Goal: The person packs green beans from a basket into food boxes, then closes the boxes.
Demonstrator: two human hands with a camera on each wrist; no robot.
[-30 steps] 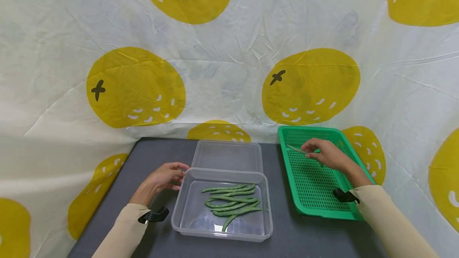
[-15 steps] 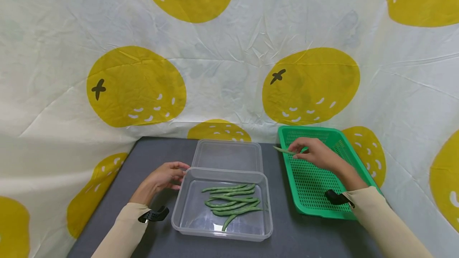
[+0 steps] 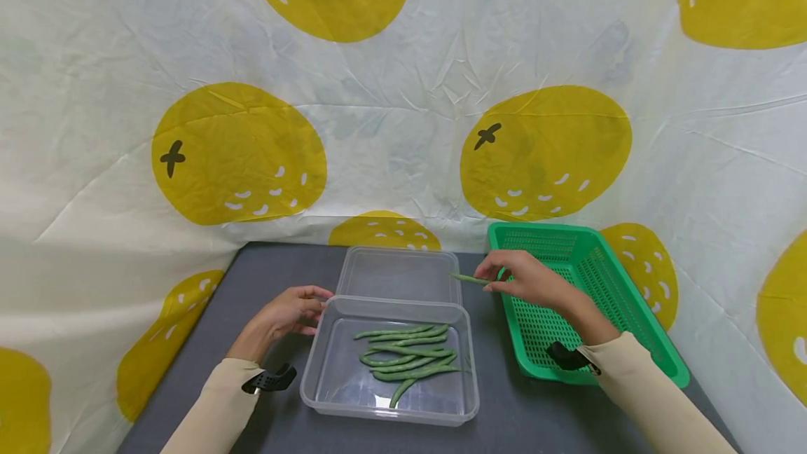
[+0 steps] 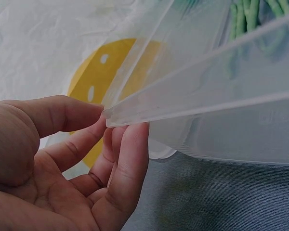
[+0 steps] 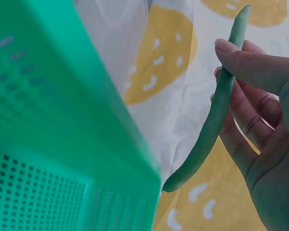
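My right hand (image 3: pixel 528 279) pinches a single green bean (image 3: pixel 466 278) between thumb and fingers, above the left rim of the green basket (image 3: pixel 518 356). In the right wrist view the bean (image 5: pixel 209 127) curves down from the fingertips, close to the basket's edge. A clear plastic container (image 3: pixel 391 414) stands on the table with several green beans (image 3: pixel 412 352) lying in it. My left hand (image 3: pixel 290 314) holds its upper left side; in the left wrist view the thumb and fingers pinch the corner of its rim (image 4: pixel 135 113).
Behind the container lies a clear flat lid (image 3: pixel 400 272), partly hidden by its back wall. The dark table (image 3: pixel 277 268) meets a white cloth backdrop (image 3: pixel 391 160) with yellow fruit prints at the back and sides.
My right hand has carried the green bean leftward, from over the basket to past its left rim. The left hand and the container have stayed in place.
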